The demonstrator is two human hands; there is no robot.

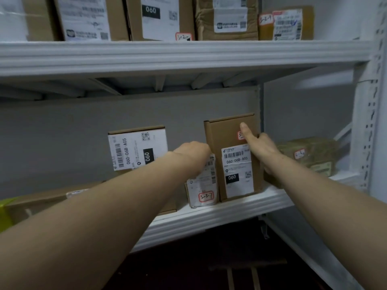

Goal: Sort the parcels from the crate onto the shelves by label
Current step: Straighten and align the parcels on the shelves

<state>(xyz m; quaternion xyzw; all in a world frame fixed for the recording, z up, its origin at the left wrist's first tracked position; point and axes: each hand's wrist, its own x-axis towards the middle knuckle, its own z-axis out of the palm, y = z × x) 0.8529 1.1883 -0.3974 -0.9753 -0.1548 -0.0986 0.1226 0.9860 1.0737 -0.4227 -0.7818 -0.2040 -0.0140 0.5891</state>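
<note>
A tall brown cardboard parcel (222, 139) with a white 060 label stands upright on the middle shelf (209, 218). My right hand (259, 147) grips its right edge, thumb across the front over a small red-framed sticker. My left hand (193, 151) reaches in at the parcel's left edge, above a small white parcel (204, 189) marked 3-3-7; its fingers are hidden behind the box. Further left, a box (136, 147) with a sideways 060 label leans at the back.
The upper shelf (167, 57) carries several labelled cardboard boxes. A plastic-wrapped olive parcel (310, 153) lies at the right end of the middle shelf beside the white upright post (364, 122). A flat brown box (41, 201) lies at the left. Dark floor shows below.
</note>
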